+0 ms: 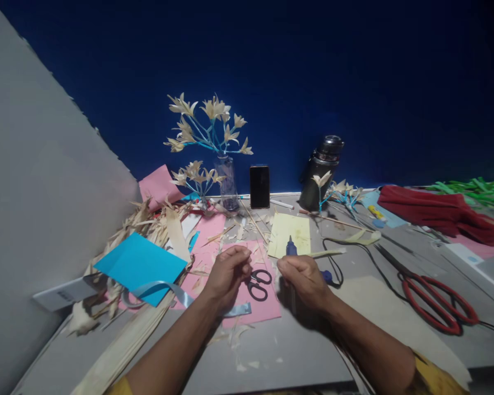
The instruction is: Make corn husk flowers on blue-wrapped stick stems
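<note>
My left hand [229, 274] is closed in a pinch above the pink paper [263, 307]; anything between its fingertips is too small to make out. Opposite it, my right hand [304, 278] is also closed, thumb against curled fingers, its contents hidden. Just beyond the right hand a blue glue gun [291, 247] shows its nozzle pointing up, its body partly covered by that hand. Between the hands lie scissors with black handles [259, 285]. A shiny light-blue ribbon [239, 310] passes beneath my left wrist. Yellow paper [290, 235] lies behind the glue gun.
Cream husk flowers [216, 109] stand in a clear vase [228, 184], beside a phone [259, 186]. A dark flask [321, 173] leans against the wall. Large red-handled scissors [436, 304] lie right. Blue paper [142, 266] tops dried husks [127, 227] at left. A black cord [379, 269] crosses the table.
</note>
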Available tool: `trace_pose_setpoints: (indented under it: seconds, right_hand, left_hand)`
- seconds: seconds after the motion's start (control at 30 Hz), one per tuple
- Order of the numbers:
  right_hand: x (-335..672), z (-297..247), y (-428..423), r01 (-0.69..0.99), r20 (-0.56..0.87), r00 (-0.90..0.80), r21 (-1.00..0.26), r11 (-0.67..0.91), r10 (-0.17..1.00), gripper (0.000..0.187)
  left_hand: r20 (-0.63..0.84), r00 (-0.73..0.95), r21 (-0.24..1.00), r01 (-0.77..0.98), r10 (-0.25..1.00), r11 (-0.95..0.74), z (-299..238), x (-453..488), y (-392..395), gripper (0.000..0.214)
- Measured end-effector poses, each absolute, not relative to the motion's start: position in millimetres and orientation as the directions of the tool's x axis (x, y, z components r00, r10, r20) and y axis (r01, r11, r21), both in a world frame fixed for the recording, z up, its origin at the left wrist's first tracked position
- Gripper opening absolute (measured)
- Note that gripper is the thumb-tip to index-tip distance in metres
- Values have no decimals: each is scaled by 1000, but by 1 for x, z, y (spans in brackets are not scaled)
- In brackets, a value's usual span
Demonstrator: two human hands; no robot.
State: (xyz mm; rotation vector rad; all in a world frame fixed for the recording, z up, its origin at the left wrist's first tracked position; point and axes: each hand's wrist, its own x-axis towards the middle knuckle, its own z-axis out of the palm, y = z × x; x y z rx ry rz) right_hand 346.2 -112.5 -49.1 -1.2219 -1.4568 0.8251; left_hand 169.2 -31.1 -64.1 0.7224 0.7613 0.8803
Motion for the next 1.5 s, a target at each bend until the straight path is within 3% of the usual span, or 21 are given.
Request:
trace_pose_setpoints:
  seconds: [0.27,0.37,0.43,0.47,0.53,0.57,0.6,0.73,1.03,1.3,1.4,1.5]
  right_hand:
    - [342,-50,-106,196,185,-141,-958,210,973,29]
    - [339,-40,-115,180,26,-256,-981,74,966,43]
    - [338,-30,-119,270,10,-398,-955,127,917,37]
    - [339,-24,-119,379,25,-441,-901,211,897,31]
    - [344,-14,-111,653,60,-429,-669,355,901,37]
    - [349,-10,-103,793,61,-351,-511,331,934,23]
    - [356,-7,-91,862,68,-268,-429,271,961,8]
    - [387,1,-36,950,107,-76,-294,104,991,32]
    - [409,-14,39,994,103,-35,-103,45,994,35]
    - [426,-35,82,993,-47,-98,-68,95,994,28]
    - [433,-36,84,984,-25,-118,-139,113,993,9]
    - [434,-33,76,957,30,-101,-269,105,994,9]
  left_hand:
    - [-272,375,828,-378,886,414,-62,169,-32,23]
    - [-260,353,835,-385,899,393,-64,169,-31,23]
    - [-259,342,832,-397,903,389,-66,168,-30,24]
    - [-259,337,829,-404,905,387,-67,168,-29,24]
    - [-254,329,830,-410,910,379,-67,167,-28,25]
    - [-251,325,833,-408,912,374,-67,166,-27,25]
    - [-249,323,838,-401,913,370,-66,166,-27,24]
    - [-249,310,851,-381,917,360,-65,165,-28,22]
    - [-253,289,863,-365,923,351,-70,166,-25,22]
    - [-273,291,842,-388,917,374,-70,165,-24,23]
    - [-277,297,851,-367,914,377,-74,166,-24,21]
    - [-278,308,853,-356,910,381,-75,165,-24,20]
